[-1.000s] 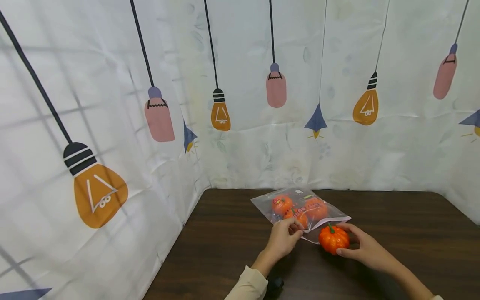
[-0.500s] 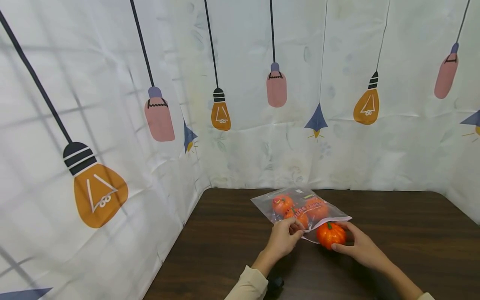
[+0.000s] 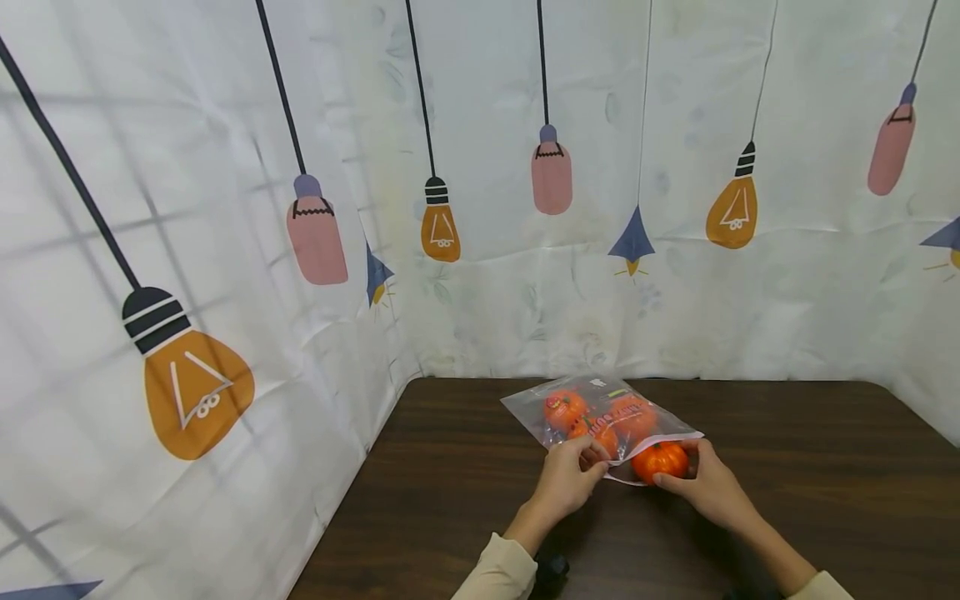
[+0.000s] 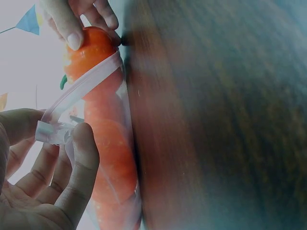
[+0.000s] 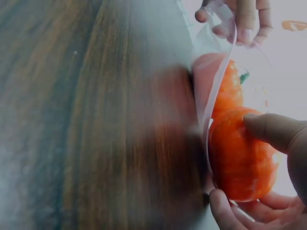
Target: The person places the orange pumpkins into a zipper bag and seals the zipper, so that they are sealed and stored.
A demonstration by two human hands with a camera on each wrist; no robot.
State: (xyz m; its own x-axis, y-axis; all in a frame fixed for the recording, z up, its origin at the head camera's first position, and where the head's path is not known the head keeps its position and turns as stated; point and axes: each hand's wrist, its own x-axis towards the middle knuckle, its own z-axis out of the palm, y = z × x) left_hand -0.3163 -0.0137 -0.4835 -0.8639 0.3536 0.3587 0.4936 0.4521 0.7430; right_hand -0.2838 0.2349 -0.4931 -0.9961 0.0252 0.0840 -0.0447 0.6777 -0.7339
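Note:
A clear zip bag [image 3: 600, 385] with pink print and a pink-edged mouth lies on the dark table. Inside it are 3 small orange toy pumpkins [image 3: 564, 408]. My left hand [image 3: 564, 479] pinches the bag's edge at one end of the mouth, thumb against fingers; the zip strip [image 4: 86, 88] arches up from there. My right hand [image 3: 712, 487] grips another orange pumpkin [image 3: 660, 462] with a green stem, thumb on its near side and fingers round the far side. That pumpkin sits partly in the bag's mouth, its front under the upper edge. In the right wrist view the strip [image 5: 218, 91] runs alongside it.
The brown wooden table [image 3: 442, 467] spreads around the bag and meets a white patterned curtain [image 3: 480, 317] at the back and left. A small black object [image 3: 552, 567] shows beside the left sleeve.
My right hand has moved left and away from me, bringing its pumpkin from just outside the mouth to partly inside. My left hand keeps its hold on the bag's edge.

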